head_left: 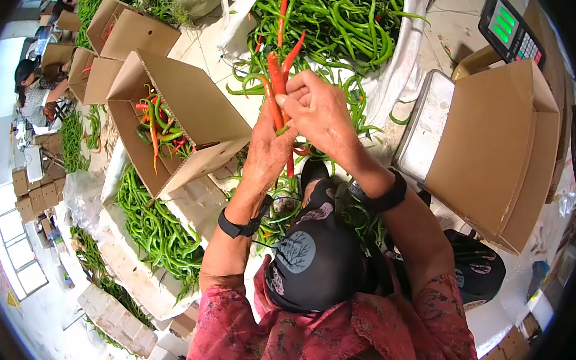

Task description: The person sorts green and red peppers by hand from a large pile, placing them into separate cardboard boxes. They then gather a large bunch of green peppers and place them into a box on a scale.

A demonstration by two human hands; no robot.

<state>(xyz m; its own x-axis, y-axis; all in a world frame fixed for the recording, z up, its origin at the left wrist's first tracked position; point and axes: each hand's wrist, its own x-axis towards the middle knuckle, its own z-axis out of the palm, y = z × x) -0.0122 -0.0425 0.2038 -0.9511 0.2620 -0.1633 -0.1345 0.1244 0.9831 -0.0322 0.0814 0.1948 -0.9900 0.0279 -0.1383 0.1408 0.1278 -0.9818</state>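
Observation:
My left hand point(269, 148) is closed around a small bunch of long red chili peppers point(276, 75), whose tips point up and away from me. One pepper in the bunch is curved and partly green. Just to the right, my right hand point(320, 115) has its fingers bent and its thumb pressed against the same bunch; the fingertips are partly hidden. Beyond both hands lies a big heap of green chili peppers point(344, 18) in a white sack point(417, 20), with a few red ones at its near edge.
An open cardboard box point(197, 100) with mixed peppers stands at the left, above a pile of green peppers point(152, 221). At the right, another box point(484, 148) rests on a scale with a lit display point(504, 25). A person point(35, 96) sits far left among boxes.

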